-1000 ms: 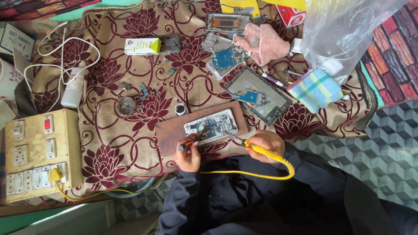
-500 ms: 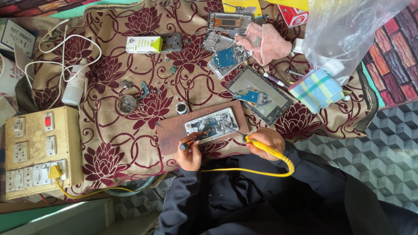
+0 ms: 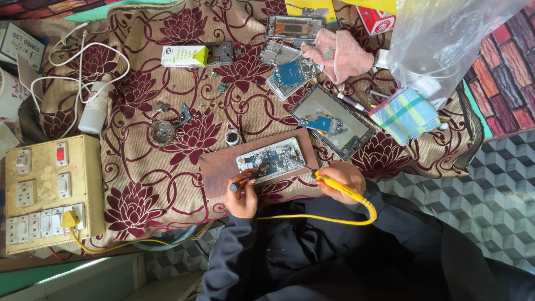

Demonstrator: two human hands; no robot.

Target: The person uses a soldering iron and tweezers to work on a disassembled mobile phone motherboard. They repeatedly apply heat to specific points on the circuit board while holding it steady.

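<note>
- Soldering step in hand: right hand (image 3: 341, 179) gripped the yellow soldering iron (image 3: 334, 184), tip on the opened phone (image 3: 271, 160)
- Left hand (image 3: 243, 195) pinched tweezers (image 3: 249, 177) closed; next move likely called for a steady tip

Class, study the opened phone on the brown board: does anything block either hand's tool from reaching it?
Nothing visible does. The right hand brings the yellow soldering iron to the opened phone from its right edge; the left hand holds tweezers at its near-left corner.

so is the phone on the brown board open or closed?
Open: the phone lies on the board with back off, circuit board exposed.
</note>
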